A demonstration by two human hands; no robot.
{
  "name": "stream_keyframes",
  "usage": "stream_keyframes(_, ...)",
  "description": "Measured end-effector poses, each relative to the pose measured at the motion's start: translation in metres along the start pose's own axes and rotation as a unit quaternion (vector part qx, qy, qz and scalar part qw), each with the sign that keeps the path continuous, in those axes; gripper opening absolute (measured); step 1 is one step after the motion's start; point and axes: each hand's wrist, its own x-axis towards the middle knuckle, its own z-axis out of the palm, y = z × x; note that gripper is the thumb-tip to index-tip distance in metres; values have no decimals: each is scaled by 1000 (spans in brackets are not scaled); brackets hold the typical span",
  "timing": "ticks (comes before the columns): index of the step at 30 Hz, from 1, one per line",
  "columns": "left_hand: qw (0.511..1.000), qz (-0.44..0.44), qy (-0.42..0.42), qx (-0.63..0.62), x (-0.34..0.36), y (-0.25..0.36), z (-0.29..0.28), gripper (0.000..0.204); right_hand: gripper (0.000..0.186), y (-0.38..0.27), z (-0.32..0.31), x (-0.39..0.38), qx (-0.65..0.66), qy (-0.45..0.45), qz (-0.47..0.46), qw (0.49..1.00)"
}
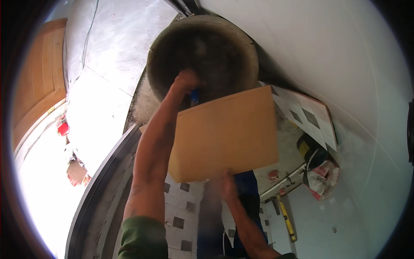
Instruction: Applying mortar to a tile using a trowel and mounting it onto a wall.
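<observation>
My left hand (188, 81) reaches over a large round tub (156, 47) with a dark inside. Its fingers are closed around the blue handle (195, 96) of a tool; the tool's working end is hidden behind a tile. This large rectangular tile (226, 134), its plain tan back facing me, is held tilted in front of the tub. At the tile's lower edge, my right hand (228, 185) grips it, with the fingers partly hidden underneath.
A white tile with dark diamonds (308, 114) leans against the wall at right. Nearby are a dark bucket (312, 151), a crumpled bag (322, 179) and a yellow-handled hammer (285, 216). A dark door frame (101, 183) runs along the left; patterned floor tiles (177, 222) lie below.
</observation>
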Motion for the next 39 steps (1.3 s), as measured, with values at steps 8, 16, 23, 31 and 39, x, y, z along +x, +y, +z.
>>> stream_keyframes(8, 993, 44, 33, 100, -20, 25, -15, 24, 34, -16, 11, -26, -222, 42, -61, 972)
stream_keyframes(16, 910, 141, 215, 324, -112, 90, -78, 18, 36, -17, 30, -26, -78, 43, -55, 994)
stream_keyframes(23, 907, 113, 222, 339, -25, 75, -35, 16, 40, -15, -2, -7, -38, -2, -16, 999)
stream_keyframes(31, 920, 117, 66, 369, -104, 47, -28, 15, 46, -21, 16, -20, -73, 27, -36, 996)
stream_keyframes(39, 905, 107, 198, 362, -103, 31, -77, 14, 53, -13, 18, -13, -76, 26, -49, 996)
